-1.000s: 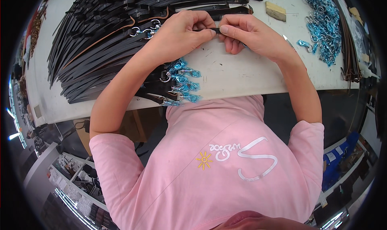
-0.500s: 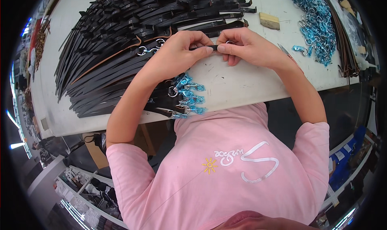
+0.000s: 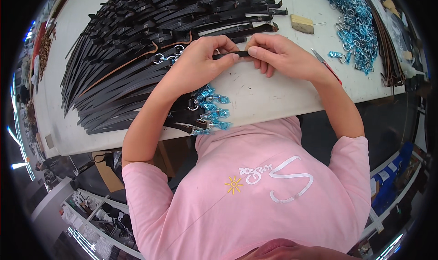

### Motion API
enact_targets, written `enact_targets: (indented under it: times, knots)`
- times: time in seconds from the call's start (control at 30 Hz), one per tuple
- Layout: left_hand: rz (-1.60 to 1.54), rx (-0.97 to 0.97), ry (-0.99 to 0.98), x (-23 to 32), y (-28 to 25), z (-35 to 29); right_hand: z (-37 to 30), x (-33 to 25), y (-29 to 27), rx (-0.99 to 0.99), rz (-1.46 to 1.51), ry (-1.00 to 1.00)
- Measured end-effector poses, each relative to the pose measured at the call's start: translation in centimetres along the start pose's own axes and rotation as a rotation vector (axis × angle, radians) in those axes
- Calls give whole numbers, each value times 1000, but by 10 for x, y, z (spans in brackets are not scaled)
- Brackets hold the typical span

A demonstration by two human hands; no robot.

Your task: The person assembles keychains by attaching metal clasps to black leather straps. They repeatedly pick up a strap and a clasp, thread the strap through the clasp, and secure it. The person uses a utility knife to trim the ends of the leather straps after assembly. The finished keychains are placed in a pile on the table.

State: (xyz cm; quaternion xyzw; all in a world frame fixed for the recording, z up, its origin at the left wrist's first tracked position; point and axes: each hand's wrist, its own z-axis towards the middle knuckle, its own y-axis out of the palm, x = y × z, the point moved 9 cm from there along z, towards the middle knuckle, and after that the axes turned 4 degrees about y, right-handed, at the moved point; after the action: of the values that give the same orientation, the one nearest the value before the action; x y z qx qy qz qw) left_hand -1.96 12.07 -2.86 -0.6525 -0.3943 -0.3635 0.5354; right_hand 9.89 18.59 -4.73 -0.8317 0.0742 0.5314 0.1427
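Observation:
A black leather strap (image 3: 243, 53) is stretched between my two hands above the table. My left hand (image 3: 207, 59) pinches it between thumb and fingers. On its other side, my right hand (image 3: 279, 55) is closed on the strap's end, with the thumb on top and the lower fingers curled beneath. What lies inside the right fingers is hidden. Beside my left wrist, silver metal rings (image 3: 167, 57) lie on a large spread of black straps (image 3: 123, 93). Below my left forearm, several snap hooks in blue wrap (image 3: 214, 112) sit at the ends of other straps.
A pile of blue-wrapped hooks (image 3: 356, 30) lies at the far right, beside long brown straps (image 3: 392, 68). Red-handled scissors (image 3: 326, 64) rest by my right wrist. A tan block (image 3: 302, 24) stands beyond my right hand. The white table (image 3: 269, 93) ends near my body.
A little more of the black strap shows between my hands. The ring seen at my right fingers is now out of sight. My right wrist has shifted slightly, uncovering more of the scissors.

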Motion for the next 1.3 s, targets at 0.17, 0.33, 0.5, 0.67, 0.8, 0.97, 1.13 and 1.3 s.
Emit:
enact_targets:
  times: [0.17, 0.33, 0.5, 0.67, 0.8, 0.97, 1.13, 1.3]
  knots:
    - [8, -39, -30, 3, 4, 2, 0, 2, 0, -20, -28, -27]
    - [-31, -61, -82, 0, 9, 5, 3, 4, 0, -20, -28, -26]
    - [-6, -53, -57, 0, 10, 7, 3, 5, 0, -22, -44, -27]
    - [-19, -28, -82, -4, 11, 6, 6, 7, 0, -31, -37, -27]
    - [-112, -70, -124, -2, 13, 5, 5, 8, 0, -41, -6, -20]
    - [-158, -91, -145, -3, 14, 4, 5, 7, 0, -41, 0, -39]
    - [-69, -56, -86, -5, 14, 6, 5, 7, 0, -34, -19, -44]
    - [-50, -6, -94, -6, 12, 6, 5, 6, 1, -24, -45, -44]
